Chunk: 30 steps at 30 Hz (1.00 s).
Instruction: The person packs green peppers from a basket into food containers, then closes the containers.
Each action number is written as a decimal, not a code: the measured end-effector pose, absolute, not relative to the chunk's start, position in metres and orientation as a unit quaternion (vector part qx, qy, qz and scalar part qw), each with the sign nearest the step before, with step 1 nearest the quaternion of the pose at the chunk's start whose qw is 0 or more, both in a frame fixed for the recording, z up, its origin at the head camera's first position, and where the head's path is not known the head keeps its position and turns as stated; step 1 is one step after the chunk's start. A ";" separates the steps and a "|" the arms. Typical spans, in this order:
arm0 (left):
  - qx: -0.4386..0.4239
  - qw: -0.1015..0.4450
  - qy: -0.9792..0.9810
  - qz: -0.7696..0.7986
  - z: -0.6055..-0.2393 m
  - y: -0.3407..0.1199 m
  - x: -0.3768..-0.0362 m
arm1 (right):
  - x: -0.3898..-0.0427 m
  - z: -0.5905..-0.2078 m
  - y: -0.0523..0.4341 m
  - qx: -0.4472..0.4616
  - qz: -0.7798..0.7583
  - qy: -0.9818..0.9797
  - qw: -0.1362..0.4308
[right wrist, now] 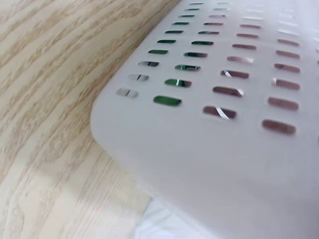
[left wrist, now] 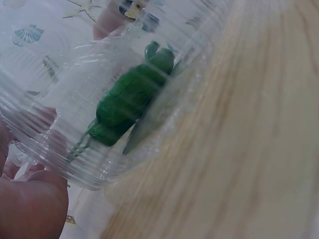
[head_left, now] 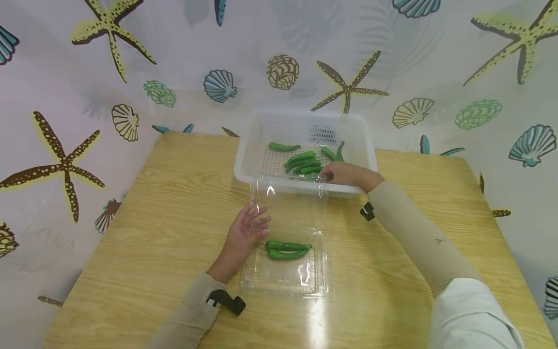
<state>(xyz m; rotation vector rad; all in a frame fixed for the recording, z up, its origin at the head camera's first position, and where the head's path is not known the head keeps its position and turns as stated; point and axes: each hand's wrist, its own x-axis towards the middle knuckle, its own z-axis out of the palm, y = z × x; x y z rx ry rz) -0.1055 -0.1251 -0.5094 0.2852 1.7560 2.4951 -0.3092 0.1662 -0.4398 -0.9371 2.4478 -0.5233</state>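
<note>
Peppers (head_left: 301,157): lying crosswise, table's (head_left: 192,194) far edge, beside my right hand (head_left: 346,174) (grip hidden); left hand (head_left: 241,233): fingers parted, touching box (head_left: 323,286).

In the lower middle of the head view, on the box (head_left: 281,282), clear thin plastic, very glossy, ribbed along the edges. On the peppers (head_left: 287,245) inside, smooth and shiny skin. On the table (head_left: 183,208), wood-like grain, glossy at the bottom centre. On the sleeves (head_left: 411,230), matt cloth. In the right wrist view, on the basket (right wrist: 194,159), smooth plastic, rather matt.
</note>
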 end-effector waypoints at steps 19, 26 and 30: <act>0.093 0.038 0.582 0.807 -0.508 -0.127 -0.106 | -0.309 -0.439 0.159 -0.311 -0.164 0.897 0.268; 0.090 0.038 0.583 0.807 -0.509 -0.127 -0.105 | -0.310 -0.440 0.158 -0.303 -0.154 0.900 0.271; 0.090 0.039 0.577 0.811 -0.509 -0.126 -0.105 | -0.311 -0.441 0.157 -0.302 -0.147 0.903 0.269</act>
